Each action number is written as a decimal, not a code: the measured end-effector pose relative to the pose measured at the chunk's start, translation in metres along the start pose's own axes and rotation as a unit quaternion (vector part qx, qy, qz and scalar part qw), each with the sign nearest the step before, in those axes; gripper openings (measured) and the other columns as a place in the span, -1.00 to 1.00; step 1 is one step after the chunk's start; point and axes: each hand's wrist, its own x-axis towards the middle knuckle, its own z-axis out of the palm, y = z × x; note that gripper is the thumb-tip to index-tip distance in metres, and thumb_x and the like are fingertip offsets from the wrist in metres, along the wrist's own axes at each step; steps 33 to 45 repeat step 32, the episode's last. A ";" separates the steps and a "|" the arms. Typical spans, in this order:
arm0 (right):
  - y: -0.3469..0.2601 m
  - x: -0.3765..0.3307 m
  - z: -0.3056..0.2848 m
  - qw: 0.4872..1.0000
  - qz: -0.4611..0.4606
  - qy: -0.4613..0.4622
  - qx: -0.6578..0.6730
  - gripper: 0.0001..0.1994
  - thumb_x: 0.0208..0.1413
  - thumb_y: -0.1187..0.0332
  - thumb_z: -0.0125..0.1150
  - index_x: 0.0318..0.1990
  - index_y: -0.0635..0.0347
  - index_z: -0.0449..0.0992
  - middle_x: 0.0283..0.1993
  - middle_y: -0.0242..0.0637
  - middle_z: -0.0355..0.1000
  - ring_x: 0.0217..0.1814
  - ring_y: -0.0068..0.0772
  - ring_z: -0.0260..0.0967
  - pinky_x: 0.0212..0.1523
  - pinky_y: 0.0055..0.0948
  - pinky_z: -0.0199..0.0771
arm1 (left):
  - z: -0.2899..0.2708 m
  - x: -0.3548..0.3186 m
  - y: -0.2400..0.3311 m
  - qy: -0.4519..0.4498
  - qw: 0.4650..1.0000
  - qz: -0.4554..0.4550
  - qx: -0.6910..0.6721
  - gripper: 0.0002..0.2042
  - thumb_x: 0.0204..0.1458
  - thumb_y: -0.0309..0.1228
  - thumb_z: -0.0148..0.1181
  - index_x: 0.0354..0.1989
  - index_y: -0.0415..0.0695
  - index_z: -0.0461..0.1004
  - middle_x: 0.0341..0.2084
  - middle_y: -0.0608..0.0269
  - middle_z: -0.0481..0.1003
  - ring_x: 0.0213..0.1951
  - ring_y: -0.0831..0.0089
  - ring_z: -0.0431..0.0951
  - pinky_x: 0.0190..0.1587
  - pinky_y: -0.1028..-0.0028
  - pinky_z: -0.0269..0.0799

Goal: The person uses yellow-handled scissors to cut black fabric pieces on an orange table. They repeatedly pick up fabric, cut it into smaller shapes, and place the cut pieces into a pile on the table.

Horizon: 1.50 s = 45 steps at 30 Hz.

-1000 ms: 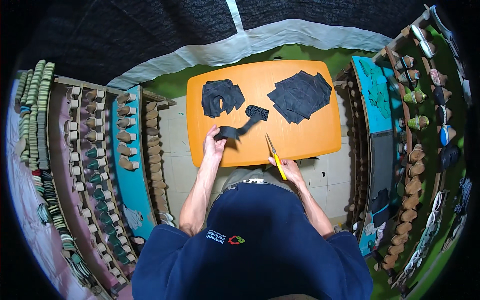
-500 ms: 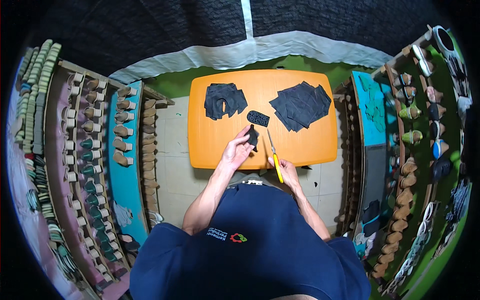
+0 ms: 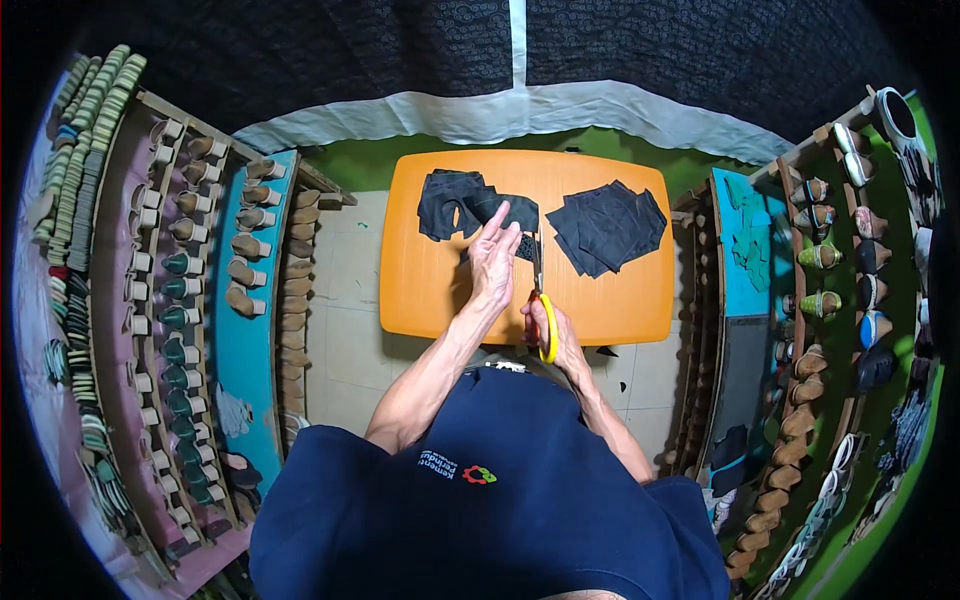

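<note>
My left hand [image 3: 492, 265] is raised above the orange table, its fingers and thumb closed on a thin black piece of material [image 3: 515, 212]. My right hand [image 3: 562, 335] grips yellow-handled scissors [image 3: 548, 325], with the fingers in the handle loops. Their metal blades point away from me, and the tips reach the right edge of the black piece. A black patterned pad [image 3: 526, 248], rounded at one end, is partly covered by my left hand and the piece. Whether the blades are cutting into the material cannot be made out.
On the orange table [image 3: 450, 300] are a left pile of black scraps [image 3: 436, 212] and a larger right pile of black pieces [image 3: 608, 228]. Racks of shoe forms [image 3: 180, 290] stand on the left, and more shoe racks [image 3: 800, 420] on the right. A dark curtain [image 3: 400, 50] hangs behind.
My left hand has moved away from me with the black piece, which now lies over part of the patterned pad. The scissors have turned more upright, with their blades beside the piece.
</note>
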 end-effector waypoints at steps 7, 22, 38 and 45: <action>-0.016 0.015 0.009 0.998 0.033 -0.016 0.045 -0.41 0.31 -0.22 -0.06 -0.20 0.25 0.46 -0.55 -0.34 0.33 -0.56 -0.49 0.39 -0.50 -0.44 0.45 | 0.001 -0.007 -0.005 0.007 1.000 0.003 0.002 -0.40 0.13 -0.69 0.18 0.37 -0.36 0.17 -0.30 0.36 0.46 -0.23 0.69 0.50 0.07 0.65 0.45; -0.028 0.018 0.006 0.996 0.038 -0.008 0.076 -0.46 0.34 -0.18 -0.09 -0.28 0.21 0.39 -0.59 -0.40 0.25 -0.64 -0.52 0.25 -0.60 -0.48 0.33 | -0.001 -0.008 -0.002 0.027 0.998 -0.024 0.057 -0.41 0.09 -0.71 0.20 0.34 -0.35 0.23 -0.04 0.15 0.50 -0.13 0.59 0.53 0.09 0.57 0.48; -0.036 0.015 0.000 0.993 0.101 -0.004 0.059 -0.41 0.20 -0.28 0.06 -0.35 0.18 0.38 -0.59 -0.40 0.27 -0.64 -0.52 0.26 -0.61 -0.42 0.35 | -0.014 0.001 0.011 -0.006 0.994 -0.049 0.102 -0.41 0.08 -0.65 0.24 0.34 -0.30 0.26 -0.22 0.27 0.54 -0.19 0.61 0.54 0.09 0.56 0.47; -0.036 0.015 0.000 0.993 0.101 -0.004 0.059 -0.41 0.20 -0.28 0.06 -0.35 0.18 0.38 -0.59 -0.40 0.27 -0.64 -0.52 0.26 -0.61 -0.42 0.35 | -0.014 0.001 0.011 -0.006 0.994 -0.049 0.102 -0.41 0.08 -0.65 0.24 0.34 -0.30 0.26 -0.22 0.27 0.54 -0.19 0.61 0.54 0.09 0.56 0.47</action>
